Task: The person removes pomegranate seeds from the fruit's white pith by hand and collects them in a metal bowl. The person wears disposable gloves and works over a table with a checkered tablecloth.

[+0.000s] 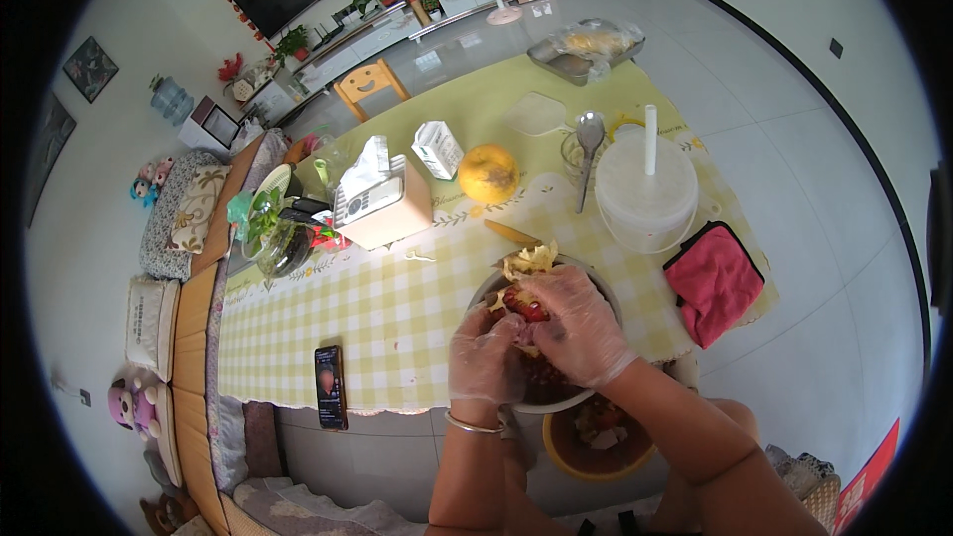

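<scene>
Both hands wear thin clear plastic gloves and hold a torn-open piece of pomegranate (527,307) with red seeds showing. My left hand (488,357) grips its lower left side, a bangle at the wrist. On the right and top of the piece lies my right hand (577,320). Beneath them a metal bowl (607,298) holds many dark red seeds. Lower down, partly behind my right forearm, a yellow-rimmed basin (569,454) contains peel pieces. A knife with a yellow handle (510,232) rests just beyond the bowl. Farther off sits a whole yellowish round fruit (489,173).
A lidded plastic bucket (646,186), a spoon (590,141) by a glass and a red cloth (718,283) are at the right. Leftward stand a tissue box (387,208), a carton (438,150) and a glass plant vase (287,249). A phone (330,387) lies at the near edge.
</scene>
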The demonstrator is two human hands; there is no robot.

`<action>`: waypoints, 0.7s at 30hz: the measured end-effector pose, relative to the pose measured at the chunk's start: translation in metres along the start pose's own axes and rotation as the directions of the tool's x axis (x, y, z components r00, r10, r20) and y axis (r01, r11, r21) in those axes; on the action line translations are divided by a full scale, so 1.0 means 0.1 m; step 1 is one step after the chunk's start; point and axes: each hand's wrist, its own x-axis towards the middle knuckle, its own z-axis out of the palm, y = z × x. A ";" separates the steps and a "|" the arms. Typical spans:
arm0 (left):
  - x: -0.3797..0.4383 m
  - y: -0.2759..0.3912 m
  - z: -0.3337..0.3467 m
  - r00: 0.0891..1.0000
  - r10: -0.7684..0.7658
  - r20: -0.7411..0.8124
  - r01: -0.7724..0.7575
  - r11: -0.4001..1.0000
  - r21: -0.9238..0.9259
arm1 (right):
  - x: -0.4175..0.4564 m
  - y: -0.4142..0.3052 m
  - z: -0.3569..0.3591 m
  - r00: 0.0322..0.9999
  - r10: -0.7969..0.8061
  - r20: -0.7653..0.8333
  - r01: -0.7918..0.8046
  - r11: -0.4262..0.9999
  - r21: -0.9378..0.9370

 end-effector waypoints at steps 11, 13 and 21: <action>0.04 -0.16 -0.05 0.985 0.132 -0.114 -0.086 0.936 0.341 | -0.02 0.04 -0.02 0.998 0.014 0.056 -0.015 1.000 0.014; 0.04 -0.17 -0.05 0.982 0.144 -0.119 -0.094 0.931 0.352 | -0.02 0.04 -0.01 0.998 0.040 0.054 -0.043 0.997 0.059; -0.02 -0.03 0.05 0.987 0.162 -0.012 -0.154 0.955 0.252 | 0.04 0.31 -0.06 0.996 0.027 0.085 -0.047 0.968 0.246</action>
